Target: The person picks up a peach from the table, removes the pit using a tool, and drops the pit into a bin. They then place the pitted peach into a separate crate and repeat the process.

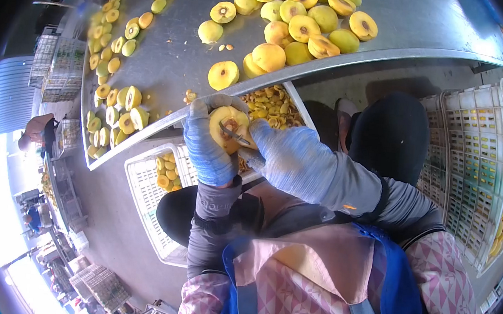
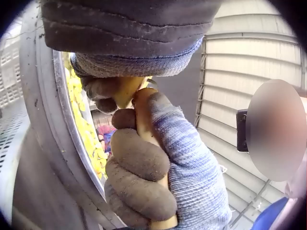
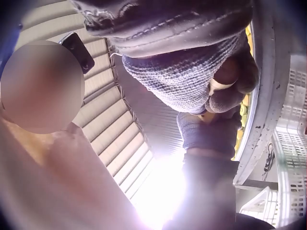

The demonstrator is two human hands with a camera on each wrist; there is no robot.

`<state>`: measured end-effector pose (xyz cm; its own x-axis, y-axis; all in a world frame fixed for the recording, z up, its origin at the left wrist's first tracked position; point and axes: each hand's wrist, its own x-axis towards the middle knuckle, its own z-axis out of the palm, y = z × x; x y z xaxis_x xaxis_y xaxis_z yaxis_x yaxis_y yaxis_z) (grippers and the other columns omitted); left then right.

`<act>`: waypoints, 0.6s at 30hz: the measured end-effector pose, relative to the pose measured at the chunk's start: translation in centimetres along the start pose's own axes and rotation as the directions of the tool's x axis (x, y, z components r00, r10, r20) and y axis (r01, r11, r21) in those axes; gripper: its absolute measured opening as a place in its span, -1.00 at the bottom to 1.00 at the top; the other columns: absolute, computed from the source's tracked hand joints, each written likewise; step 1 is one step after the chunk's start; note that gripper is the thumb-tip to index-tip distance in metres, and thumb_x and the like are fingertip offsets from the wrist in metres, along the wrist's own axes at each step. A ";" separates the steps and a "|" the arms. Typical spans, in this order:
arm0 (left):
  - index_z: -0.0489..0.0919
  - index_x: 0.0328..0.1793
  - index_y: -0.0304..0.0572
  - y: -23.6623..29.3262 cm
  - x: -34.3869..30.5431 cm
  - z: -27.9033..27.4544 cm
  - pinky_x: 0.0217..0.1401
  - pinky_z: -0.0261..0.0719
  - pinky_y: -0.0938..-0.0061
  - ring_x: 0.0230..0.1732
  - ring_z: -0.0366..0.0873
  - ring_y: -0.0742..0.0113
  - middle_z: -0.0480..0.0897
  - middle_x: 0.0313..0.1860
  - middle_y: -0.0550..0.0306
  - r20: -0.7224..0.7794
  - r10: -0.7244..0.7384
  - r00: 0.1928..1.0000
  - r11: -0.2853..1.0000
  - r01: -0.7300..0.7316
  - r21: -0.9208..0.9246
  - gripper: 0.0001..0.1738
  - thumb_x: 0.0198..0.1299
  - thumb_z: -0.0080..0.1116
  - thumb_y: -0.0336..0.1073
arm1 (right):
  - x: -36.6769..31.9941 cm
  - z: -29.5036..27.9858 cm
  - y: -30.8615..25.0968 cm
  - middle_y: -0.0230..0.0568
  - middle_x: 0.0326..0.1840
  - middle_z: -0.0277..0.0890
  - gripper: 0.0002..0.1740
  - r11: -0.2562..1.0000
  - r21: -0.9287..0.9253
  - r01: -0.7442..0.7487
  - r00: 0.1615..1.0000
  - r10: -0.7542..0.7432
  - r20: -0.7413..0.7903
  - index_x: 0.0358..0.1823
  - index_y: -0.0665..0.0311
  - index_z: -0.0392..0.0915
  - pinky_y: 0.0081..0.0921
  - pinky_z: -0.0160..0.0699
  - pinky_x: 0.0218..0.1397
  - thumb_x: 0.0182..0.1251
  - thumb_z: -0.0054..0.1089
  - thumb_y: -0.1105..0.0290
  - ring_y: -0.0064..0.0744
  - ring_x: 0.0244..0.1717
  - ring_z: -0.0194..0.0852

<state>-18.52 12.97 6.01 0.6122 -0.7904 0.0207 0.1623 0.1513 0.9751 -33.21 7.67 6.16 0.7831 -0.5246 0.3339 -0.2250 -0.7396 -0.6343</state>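
My left hand [image 1: 200,143], in a blue glove with grey palm, grips a yellow peach half [image 1: 217,129], cut face up. My right hand [image 1: 299,161], gloved the same way, holds a pitting knife with a curved metal blade [image 1: 235,135]. The blade lies over the brown hollow in the middle of the cut face. In the left wrist view the right hand's fingers [image 2: 139,155] curl round the knife's pale handle [image 2: 145,120], with the thumb along it. The peach half [image 2: 127,91] is mostly hidden by the left hand there. Both hands are close together at the table's edge.
Several peach halves [image 1: 303,28] lie on the metal table [image 1: 178,37], with another row along its left side. Below its edge a bin holds yellow scraps [image 1: 274,106]. White crates stand at the lower left [image 1: 141,186] and right [image 1: 473,152]. Another person [image 1: 38,129] is at far left.
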 end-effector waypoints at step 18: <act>0.58 0.13 -0.34 1.5 -0.2 0.7 0.03 0.63 0.40 -0.10 0.64 0.26 0.69 -0.12 -0.02 0.059 -0.158 0.986 0.974 0.165 -0.157 -0.38 0.42 0.03 0.17 | 0.1 0.9 0.8 0.08 -0.46 0.59 -0.60 0.918 0.336 -0.209 0.978 0.198 0.068 -0.05 0.35 0.44 -0.13 0.61 -0.36 0.39 0.20 0.13 0.08 -0.41 0.65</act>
<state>-18.96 12.98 7.64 0.5319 -0.8382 -0.1203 0.3806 0.1097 0.9182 -32.78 7.37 5.04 0.7607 -0.6307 0.1538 -0.1756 -0.4279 -0.8866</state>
